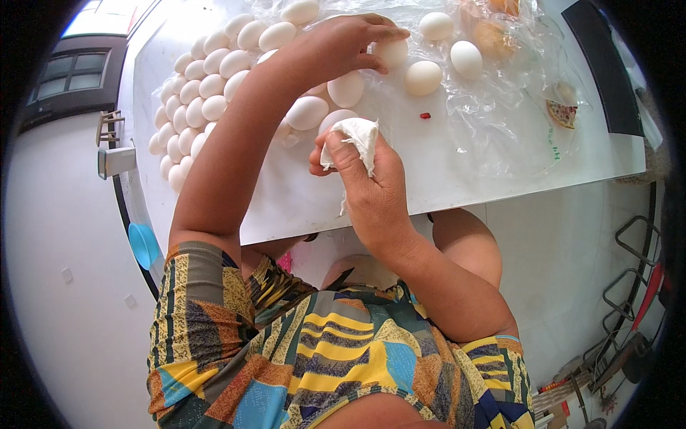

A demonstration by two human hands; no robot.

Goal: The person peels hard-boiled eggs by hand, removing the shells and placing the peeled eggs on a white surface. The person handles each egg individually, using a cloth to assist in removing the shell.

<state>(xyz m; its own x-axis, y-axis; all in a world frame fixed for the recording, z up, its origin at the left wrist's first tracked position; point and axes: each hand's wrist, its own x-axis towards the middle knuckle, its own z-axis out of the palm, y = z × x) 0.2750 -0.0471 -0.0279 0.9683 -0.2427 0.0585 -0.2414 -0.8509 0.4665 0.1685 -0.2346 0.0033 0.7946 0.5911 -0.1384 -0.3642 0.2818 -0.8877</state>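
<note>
My left hand (pixel 370 40) reaches across the table, its thumb and fingers around a white egg (pixel 391 53) on the far side. In my right hand (pixel 370 182) is a crumpled white tissue or cloth (pixel 356 137), pinched under the thumb, with a thin shred hanging below. Just behind the cloth an egg (pixel 338 119) shows partly; whether my right fingers touch it is hidden. Many white eggs (pixel 203 86) stand packed in rows at the left, partly covered by my left forearm. Looser ones, such as an egg (pixel 307 112), lie between the rows and my hands.
Clear plastic film (pixel 498 112) spreads over the right of the white table (pixel 300 198), with eggs (pixel 466 59) on it. Orange round things (pixel 493 40) show through plastic. A small red scrap (pixel 425 116), a cut fruit piece (pixel 561 113) and a black strip (pixel 603 69) lie rightward.
</note>
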